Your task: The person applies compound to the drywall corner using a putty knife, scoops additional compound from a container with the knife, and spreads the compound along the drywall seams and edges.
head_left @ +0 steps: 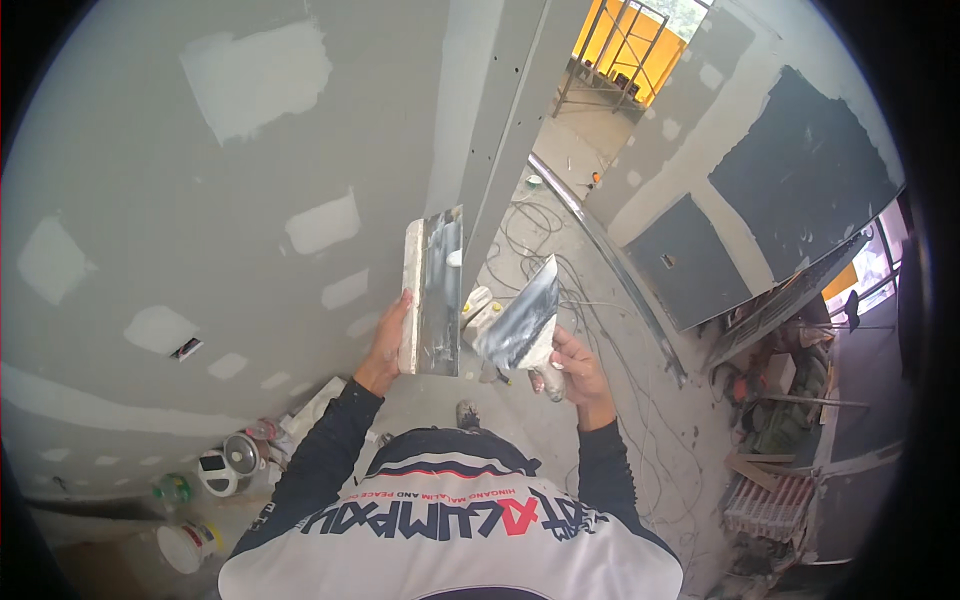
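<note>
My left hand (388, 348) is closed round the pale, plaster-crusted back edge of a wide taping knife (440, 290). Its long steel blade stands nearly upright and carries a small white blob of compound near its right edge. My right hand (578, 372) grips the handle of a smaller putty knife (525, 318), whose broad blade is smeared with grey-white compound and slants up and to the left. A narrow gap separates the two blades. To the left is a grey plasterboard wall (250, 270) with white filler patches; its end edge (500, 130) rises just beyond the taping knife.
Loose cables (600, 340) and a long metal profile (610, 260) lie on the floor. At lower left stand a white bucket (187, 546) and several containers. A patched wall panel (740, 220) and piled materials (780, 500) are at right. Scaffolding (625, 50) stands far back.
</note>
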The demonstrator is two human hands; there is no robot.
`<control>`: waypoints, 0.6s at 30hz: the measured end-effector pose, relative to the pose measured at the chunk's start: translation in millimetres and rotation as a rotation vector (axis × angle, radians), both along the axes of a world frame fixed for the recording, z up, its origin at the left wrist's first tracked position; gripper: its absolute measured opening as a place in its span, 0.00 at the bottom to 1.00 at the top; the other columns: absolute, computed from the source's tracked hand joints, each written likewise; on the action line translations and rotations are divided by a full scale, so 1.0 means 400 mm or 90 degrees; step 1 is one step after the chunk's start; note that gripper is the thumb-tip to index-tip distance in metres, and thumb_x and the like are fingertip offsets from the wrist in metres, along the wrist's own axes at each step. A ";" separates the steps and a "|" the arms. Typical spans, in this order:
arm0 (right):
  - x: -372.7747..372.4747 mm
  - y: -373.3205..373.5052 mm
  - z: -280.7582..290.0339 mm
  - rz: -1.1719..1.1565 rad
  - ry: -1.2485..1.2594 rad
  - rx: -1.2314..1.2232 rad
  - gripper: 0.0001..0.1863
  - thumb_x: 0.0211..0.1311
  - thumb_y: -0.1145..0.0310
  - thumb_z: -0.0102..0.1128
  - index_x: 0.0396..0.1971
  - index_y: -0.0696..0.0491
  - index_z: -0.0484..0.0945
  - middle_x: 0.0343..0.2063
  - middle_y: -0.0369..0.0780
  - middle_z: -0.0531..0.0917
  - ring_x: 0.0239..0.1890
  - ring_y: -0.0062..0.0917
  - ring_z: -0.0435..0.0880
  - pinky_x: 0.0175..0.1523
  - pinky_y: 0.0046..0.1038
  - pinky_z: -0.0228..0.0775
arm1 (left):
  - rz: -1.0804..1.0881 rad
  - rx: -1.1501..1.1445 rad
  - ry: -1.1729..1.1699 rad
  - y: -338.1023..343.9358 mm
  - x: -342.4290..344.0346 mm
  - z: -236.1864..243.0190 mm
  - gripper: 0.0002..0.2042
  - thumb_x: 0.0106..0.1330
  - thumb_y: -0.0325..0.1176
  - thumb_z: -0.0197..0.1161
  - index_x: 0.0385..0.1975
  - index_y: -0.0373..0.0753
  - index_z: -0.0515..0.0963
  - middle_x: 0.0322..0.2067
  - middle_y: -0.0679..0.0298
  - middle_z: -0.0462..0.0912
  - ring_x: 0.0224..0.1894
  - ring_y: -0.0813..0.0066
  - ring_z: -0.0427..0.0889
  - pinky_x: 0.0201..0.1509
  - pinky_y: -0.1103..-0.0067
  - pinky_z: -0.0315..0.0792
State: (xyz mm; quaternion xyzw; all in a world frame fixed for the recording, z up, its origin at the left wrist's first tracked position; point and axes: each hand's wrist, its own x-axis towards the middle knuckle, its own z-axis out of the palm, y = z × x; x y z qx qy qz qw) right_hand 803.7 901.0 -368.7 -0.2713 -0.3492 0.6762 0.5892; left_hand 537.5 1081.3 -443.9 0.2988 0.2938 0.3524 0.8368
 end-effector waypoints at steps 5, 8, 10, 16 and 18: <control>0.044 0.064 0.151 0.214 -0.356 -0.005 0.16 0.71 0.66 0.62 0.48 0.64 0.78 0.29 0.37 0.82 0.23 0.18 0.77 0.29 0.22 0.70 | -0.118 0.053 0.076 0.048 -0.004 0.037 0.23 0.79 0.46 0.53 0.62 0.35 0.70 0.47 0.62 0.82 0.43 0.79 0.86 0.44 0.78 0.83; 0.069 0.135 0.163 0.325 -0.529 -0.036 0.15 0.72 0.65 0.61 0.45 0.64 0.79 0.27 0.34 0.80 0.23 0.15 0.74 0.29 0.21 0.68 | -0.193 0.089 0.087 0.056 0.021 0.073 0.23 0.79 0.46 0.53 0.63 0.35 0.70 0.47 0.62 0.82 0.44 0.78 0.86 0.44 0.78 0.83; 0.089 0.148 0.132 0.316 -0.527 -0.054 0.14 0.72 0.64 0.61 0.41 0.63 0.80 0.25 0.32 0.79 0.22 0.13 0.72 0.28 0.21 0.65 | -0.213 0.107 0.085 0.046 0.020 0.086 0.22 0.79 0.45 0.53 0.63 0.35 0.70 0.47 0.62 0.82 0.43 0.78 0.85 0.44 0.78 0.83; 0.181 0.138 0.086 0.206 -0.670 -0.033 0.11 0.72 0.68 0.59 0.42 0.61 0.82 0.29 0.33 0.82 0.24 0.14 0.74 0.29 0.22 0.65 | -0.143 0.078 -0.007 0.055 -0.044 0.050 0.21 0.80 0.46 0.51 0.60 0.35 0.72 0.38 0.67 0.81 0.32 0.84 0.81 0.33 0.82 0.78; 0.188 0.120 0.076 0.140 -0.613 -0.075 0.12 0.72 0.67 0.59 0.45 0.61 0.81 0.29 0.33 0.82 0.24 0.14 0.75 0.29 0.22 0.66 | 0.017 0.105 0.079 0.038 -0.040 0.118 0.21 0.80 0.45 0.50 0.61 0.33 0.71 0.45 0.62 0.82 0.39 0.79 0.84 0.40 0.80 0.80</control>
